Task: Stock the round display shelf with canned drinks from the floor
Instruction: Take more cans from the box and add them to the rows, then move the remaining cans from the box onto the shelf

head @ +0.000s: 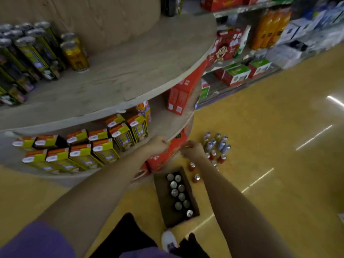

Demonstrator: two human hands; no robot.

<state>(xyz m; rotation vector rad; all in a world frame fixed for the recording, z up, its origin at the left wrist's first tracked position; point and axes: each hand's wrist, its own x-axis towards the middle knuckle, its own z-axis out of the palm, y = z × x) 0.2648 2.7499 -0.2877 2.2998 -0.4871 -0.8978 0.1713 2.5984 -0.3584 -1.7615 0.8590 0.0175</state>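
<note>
While both arms are reaching down past the round display shelf [115,84], the left hand [157,146] is curling its fingers at the rim of the lower tier, against the top of a red carton [168,155] leaning under it. The right hand [192,150] is pinching something small and yellowish beside that carton's edge; blur is making it impossible to name. A dark open box [162,194] is lying on the floor [260,146], holding about ten upright cans [178,192] with silver tops. Loose red cans [196,178] are standing just beside the box, and pale blue cans [216,144] are clustering beyond them. Dark and yellow tall cans [31,54] are sitting on the upper tier at left, cut off by the edge. Yellow cartons [81,148] are filling the lower tier.
</note>
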